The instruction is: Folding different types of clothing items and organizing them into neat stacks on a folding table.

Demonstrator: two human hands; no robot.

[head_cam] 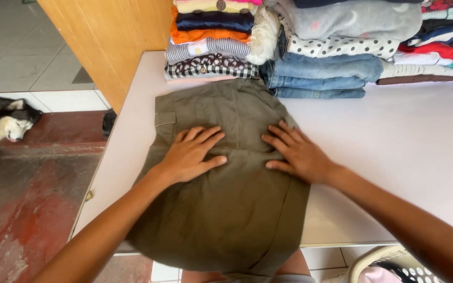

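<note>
Hands, left (191, 154) and right (295, 153), press flat, fingers spread, on olive trousers (226, 209).

Both arms reach fwd; left hand (189, 155) & right hand (298, 153) lie flat, palms down, fingers spread.
</note>
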